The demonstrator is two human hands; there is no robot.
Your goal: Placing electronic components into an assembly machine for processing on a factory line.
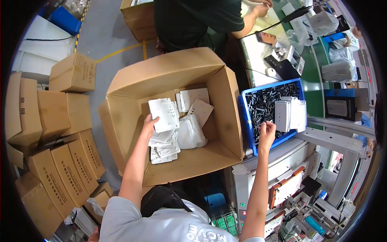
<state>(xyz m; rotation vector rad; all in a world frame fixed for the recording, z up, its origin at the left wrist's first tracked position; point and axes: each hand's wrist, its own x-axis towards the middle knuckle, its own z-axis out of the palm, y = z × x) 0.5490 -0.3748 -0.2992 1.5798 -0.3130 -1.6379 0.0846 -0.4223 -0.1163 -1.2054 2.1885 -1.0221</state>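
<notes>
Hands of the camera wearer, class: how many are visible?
2: the left hand holds a white panel inside the carton; the right hand is over the blue tray.

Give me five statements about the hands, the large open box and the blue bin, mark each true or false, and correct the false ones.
1. The left hand grips a white panel. True.
2. The right hand is inside the large cardboard box. False: it is at the blue bin.
3. Small black pieces lie in the blue bin. True.
4. The blue bin stands left of the large cardboard box. False: it is on the right.
5. The large cardboard box has its top closed. False: it is open.
</notes>
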